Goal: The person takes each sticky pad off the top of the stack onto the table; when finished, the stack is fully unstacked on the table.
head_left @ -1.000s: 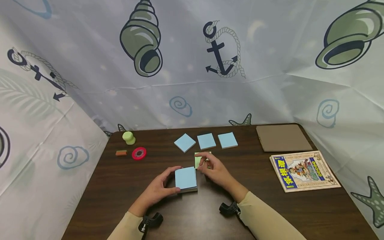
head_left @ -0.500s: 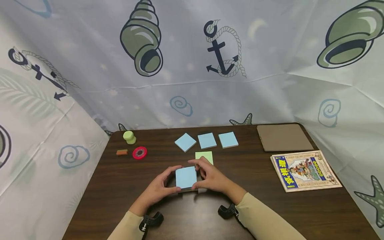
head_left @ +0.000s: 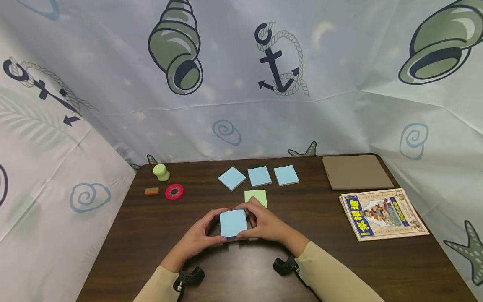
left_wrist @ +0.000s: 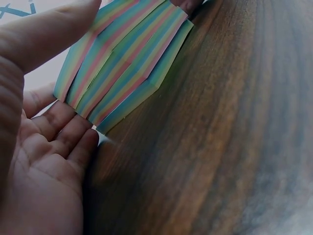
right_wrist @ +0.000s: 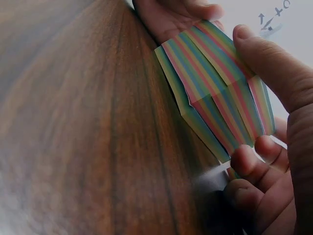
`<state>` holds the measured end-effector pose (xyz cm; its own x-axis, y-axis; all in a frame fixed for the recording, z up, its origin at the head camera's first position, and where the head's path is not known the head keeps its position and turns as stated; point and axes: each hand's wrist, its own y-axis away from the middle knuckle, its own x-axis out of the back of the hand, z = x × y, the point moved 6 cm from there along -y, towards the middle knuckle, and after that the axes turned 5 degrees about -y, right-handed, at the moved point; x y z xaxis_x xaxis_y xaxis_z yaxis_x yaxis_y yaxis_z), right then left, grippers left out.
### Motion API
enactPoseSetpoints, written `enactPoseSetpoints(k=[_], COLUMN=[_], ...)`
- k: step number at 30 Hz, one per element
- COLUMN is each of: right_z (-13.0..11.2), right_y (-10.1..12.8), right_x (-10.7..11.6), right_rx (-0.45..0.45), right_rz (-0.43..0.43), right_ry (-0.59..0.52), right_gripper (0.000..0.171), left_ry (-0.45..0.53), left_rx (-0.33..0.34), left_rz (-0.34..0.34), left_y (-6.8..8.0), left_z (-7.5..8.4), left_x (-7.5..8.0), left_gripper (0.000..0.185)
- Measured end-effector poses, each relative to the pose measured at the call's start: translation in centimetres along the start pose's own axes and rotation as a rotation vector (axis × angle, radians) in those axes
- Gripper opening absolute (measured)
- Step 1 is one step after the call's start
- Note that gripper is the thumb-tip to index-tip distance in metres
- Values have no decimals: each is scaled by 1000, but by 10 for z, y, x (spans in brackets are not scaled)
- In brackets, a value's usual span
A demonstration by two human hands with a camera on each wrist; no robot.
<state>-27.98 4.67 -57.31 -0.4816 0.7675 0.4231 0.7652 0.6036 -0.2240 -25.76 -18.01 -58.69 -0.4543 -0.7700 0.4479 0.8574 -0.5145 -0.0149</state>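
Observation:
A thick pad of sticky notes (head_left: 233, 223) with a blue top sheet is at the table's near middle. My left hand (head_left: 216, 226) grips its left side and my right hand (head_left: 249, 222) grips its right side. In the left wrist view the pad's striped multicolour edge (left_wrist: 122, 63) lies between the thumb and fingers of my left hand (left_wrist: 90, 73). The right wrist view shows the same striped pad (right_wrist: 215, 93) held by my right hand (right_wrist: 244, 95). A single green note (head_left: 255, 197) lies just behind the pad.
Three blue notes (head_left: 232, 178) (head_left: 259, 176) (head_left: 286, 175) lie in a row further back. At the left are a green cap (head_left: 161, 172), a red tape roll (head_left: 174, 192) and a brown eraser (head_left: 151, 191). A brown board (head_left: 356, 172) and a comic book (head_left: 383, 214) lie right.
My right hand left the green note flat on the table and came back to grip the pad's right side. My left hand stayed on the pad.

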Motion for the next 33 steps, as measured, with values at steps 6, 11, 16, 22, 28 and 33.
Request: enactPoseSetpoints(k=[6,11,16,22,28,33], right_z=[2,0,-1,0,0,-2], right_y=[0,2,4,8,17,30], right_x=[-1,-1,2,2,12,28], right_rx=[27,55,59,10,14,60], right_rz=[1,12,32,32,148,301], right_ry=[-18,-42,-39,-115,-259,-338], right_gripper=[73,75,74,76,61,46], left_ry=[-25,-25,-29,-37,-48,-53], left_rx=[15,11,0,29,30,24], left_rz=[-12,-19,-11,-13,-15,-18], left_y=[1,2,0,1,1,1], left_z=[-2,-1,0,1,2,4], left_x=[0,-2,-2,-2,-3,-2], left_gripper=[93,100,101,97,91,93])
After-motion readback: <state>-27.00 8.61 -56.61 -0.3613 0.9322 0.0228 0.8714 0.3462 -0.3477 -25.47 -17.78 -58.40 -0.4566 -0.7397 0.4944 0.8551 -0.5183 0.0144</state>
